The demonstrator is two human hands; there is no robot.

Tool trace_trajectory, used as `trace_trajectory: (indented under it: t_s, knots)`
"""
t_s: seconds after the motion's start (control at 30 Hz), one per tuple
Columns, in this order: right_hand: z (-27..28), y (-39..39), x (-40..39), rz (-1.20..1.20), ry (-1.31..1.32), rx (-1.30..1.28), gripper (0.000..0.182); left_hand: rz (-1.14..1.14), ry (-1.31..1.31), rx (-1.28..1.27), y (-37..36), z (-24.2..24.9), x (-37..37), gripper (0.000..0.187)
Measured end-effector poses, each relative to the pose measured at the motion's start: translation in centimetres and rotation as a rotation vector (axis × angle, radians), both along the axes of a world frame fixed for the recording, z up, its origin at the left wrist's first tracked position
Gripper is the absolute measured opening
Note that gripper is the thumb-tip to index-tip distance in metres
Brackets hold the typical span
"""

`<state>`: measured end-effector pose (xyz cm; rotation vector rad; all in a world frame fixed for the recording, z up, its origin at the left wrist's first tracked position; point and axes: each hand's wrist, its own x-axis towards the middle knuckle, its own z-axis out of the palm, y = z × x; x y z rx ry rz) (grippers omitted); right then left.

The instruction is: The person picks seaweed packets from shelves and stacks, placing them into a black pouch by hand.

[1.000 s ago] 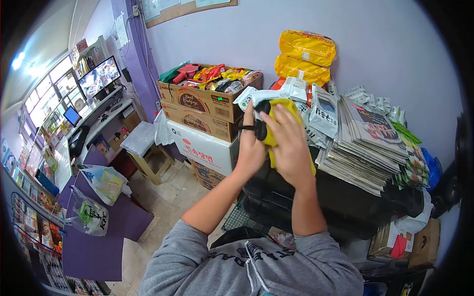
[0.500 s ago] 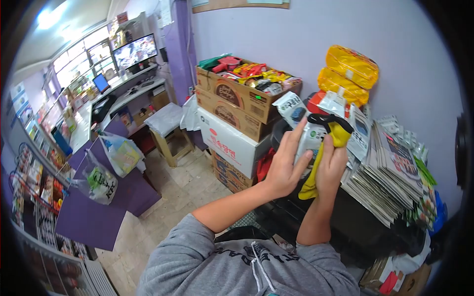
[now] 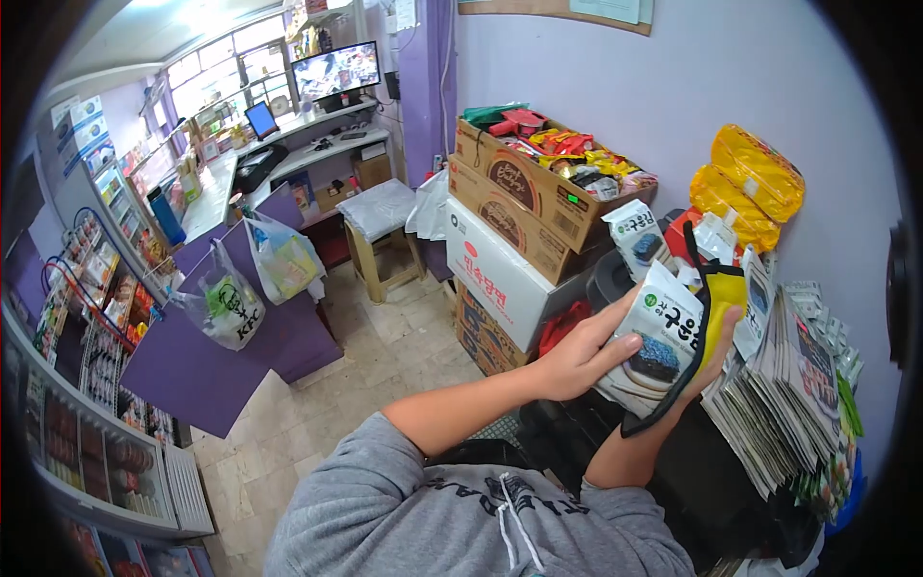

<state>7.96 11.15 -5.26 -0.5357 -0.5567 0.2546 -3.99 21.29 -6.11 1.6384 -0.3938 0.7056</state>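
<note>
My left hand grips a white packet of roasted seaweed, thumb across its front and fingers mostly behind it. The packet has Korean lettering and a picture of dark seaweed, and it leans upright. Just to its right, my right hand is wrapped round a yellow cloth with black edging. The cloth's black edge lies against the packet's right side. Most of the right-hand fingers are hidden behind the cloth.
Stacked cartons full of colourful snack packs stand ahead. More seaweed packets and yellow noodle packs lie behind my hands. Flat printed packs are piled at the right. A stool and purple panel are on the left.
The packet has turned so its printed front faces me, and the yellow cloth has opened out along its right side. My view has swung left; both hands sit slightly further right in it.
</note>
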Motion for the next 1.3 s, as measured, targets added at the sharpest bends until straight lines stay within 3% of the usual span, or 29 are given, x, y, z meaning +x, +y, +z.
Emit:
trace_trajectory:
  t_s: [0.13, 0.27, 0.3, 0.4, 0.43, 0.47, 0.67, 0.73, 0.8, 0.87, 1.03, 1.1, 1.13, 1.2, 1.3]
  knots:
    - [0.0, 2.4, -1.2, -0.165, 0.12, 0.028, 0.046, 0.074, -0.02, 0.02, 0.7, 0.6, -0.4, 0.058]
    - [-1.0, 4.4, -1.9, -0.119, 0.074, 0.003, 0.042, 0.177, -0.083, -0.083, 1.3, 1.0, -1.0, 0.054]
    - [-3.9, 5.0, -0.2, -0.068, -0.014, -0.029, 0.044, 0.249, -0.096, -0.08, 1.7, 1.0, -1.3, 0.053]
    - [-4.5, 6.7, -3.6, 0.149, -0.081, 0.051, 0.049, 0.26, -0.194, -0.243, 3.3, 1.0, -2.3, 0.052]
    - [-5.3, 7.5, -4.2, 0.262, 0.01, 0.083, 0.049, 0.329, -0.237, -0.267, 3.8, 1.0, -2.7, 0.05]
    - [-5.7, 8.4, -4.6, 0.101, -0.136, -0.05, 0.045, 0.346, -0.24, -0.266, 4.3, 0.7, -3.2, 0.05]
    - [-3.7, 9.7, -4.5, 0.287, -0.16, 0.061, 0.038, 0.412, -0.076, -0.172, 4.3, -1.8, -5.8, 0.051]
    - [-3.4, 9.9, -2.9, 0.059, -0.248, -0.045, 0.03, 0.432, -0.065, -0.195, 4.3, -2.3, -5.5, 0.051]
    - [-0.5, 8.1, -2.9, -0.416, -0.413, -0.198, 0.029, 0.468, -0.094, -0.19, 4.6, -2.1, -5.3, 0.051]
    - [2.2, 6.7, -3.9, -0.646, -0.437, -0.009, 0.033, 0.463, -0.096, -0.242, 5.5, -1.9, -4.1, 0.056]
    - [2.4, 0.5, 0.2, -0.96, -0.613, -0.118, 0.034, 0.426, -0.212, -0.24, 5.6, -0.4, 1.9, 0.085]
    - [3.5, -1.1, 0.6, -1.312, -0.667, -0.175, 0.03, 0.504, -0.071, -0.21, 4.7, 1.0, 2.6, 0.096]
    - [3.6, -1.8, 1.0, -1.317, -0.674, -0.173, 0.03, 0.605, -0.197, -0.111, 4.7, 0.2, 4.9, 0.101]
    - [3.6, -3.4, 2.4, -1.452, -0.85, -0.242, 0.027, 0.664, -0.176, -0.034, 3.8, 0.0, 6.7, 0.102]
    - [3.8, -4.9, 2.8, -1.466, -0.945, -0.437, 0.031, 0.563, -0.074, -0.119, 2.8, -0.5, 8.5, 0.096]
